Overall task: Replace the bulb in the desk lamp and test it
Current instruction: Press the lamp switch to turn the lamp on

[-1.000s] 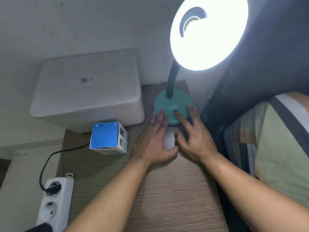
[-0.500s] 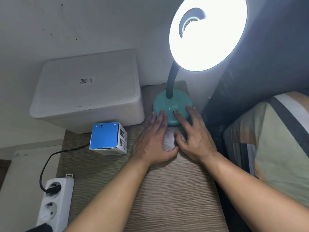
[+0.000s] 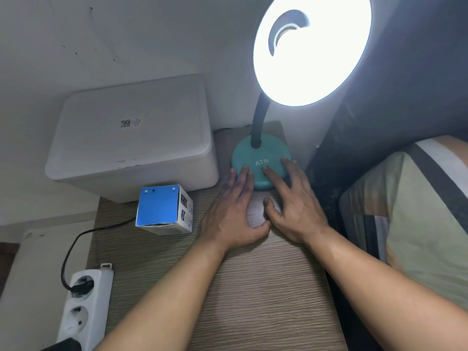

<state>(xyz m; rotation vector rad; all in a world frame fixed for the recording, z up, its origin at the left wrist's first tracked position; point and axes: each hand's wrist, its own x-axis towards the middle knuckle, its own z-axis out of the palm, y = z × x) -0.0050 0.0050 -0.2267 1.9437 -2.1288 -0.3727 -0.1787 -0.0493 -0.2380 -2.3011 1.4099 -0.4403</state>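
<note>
The desk lamp stands at the back of the wooden table point(image 3: 253, 287) on a round teal base point(image 3: 249, 154) marked ATN. Its dark neck curves up to the shade point(image 3: 312, 50), which glows bright white. My right hand point(image 3: 291, 201) lies flat in front of the base, its index fingertip on the dark switch and two more fingers resting on the base's right side. My left hand point(image 3: 233, 211) lies flat beside it, fingers apart, tips touching the base's left edge. A blue and white bulb box point(image 3: 163, 210) stands on the table left of my hands.
A white lidded storage box point(image 3: 131, 138) fills the back left, against the wall. A white power strip point(image 3: 81, 307) with a black plug and cord lies at the front left. A dark headboard and a striped pillow point(image 3: 417, 224) border the table's right edge.
</note>
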